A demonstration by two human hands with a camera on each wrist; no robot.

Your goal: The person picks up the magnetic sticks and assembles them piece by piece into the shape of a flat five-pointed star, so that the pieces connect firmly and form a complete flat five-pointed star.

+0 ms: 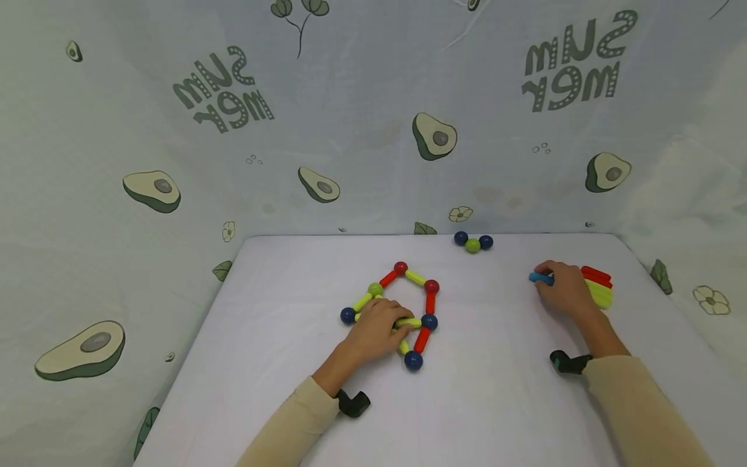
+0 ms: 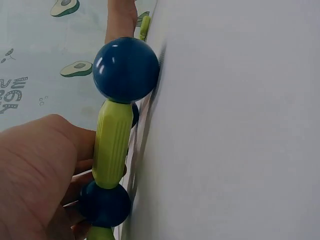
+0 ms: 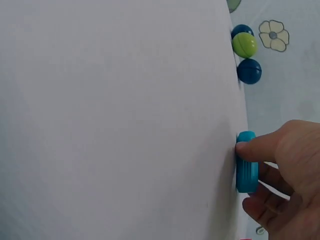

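Left of the table's middle lies a frame of coloured rods and balls, with red balls point(image 1: 432, 287) at its far end, a green ball point(image 1: 375, 290) and several dark blue balls point(image 1: 414, 360). My left hand point(image 1: 378, 327) grips its middle, thumb and forefinger on either side of a yellow-green rod point(image 1: 410, 322). The palm hides part of the frame. Seen from the left wrist, a yellow-green rod point(image 2: 112, 145) joins two blue balls point(image 2: 126, 70), fingers behind the lower one. At the right, my right hand point(image 1: 563, 288) pinches a light blue rod point(image 3: 246, 175) low at the tabletop.
Beside my right hand lie red rods point(image 1: 596, 275) and yellow-green rods point(image 1: 600, 295) in a pile. Two blue balls and a green ball point(image 1: 473, 246) sit together at the table's far edge. Behind the white table point(image 1: 478, 402) hangs an avocado-print cloth point(image 1: 373, 78).
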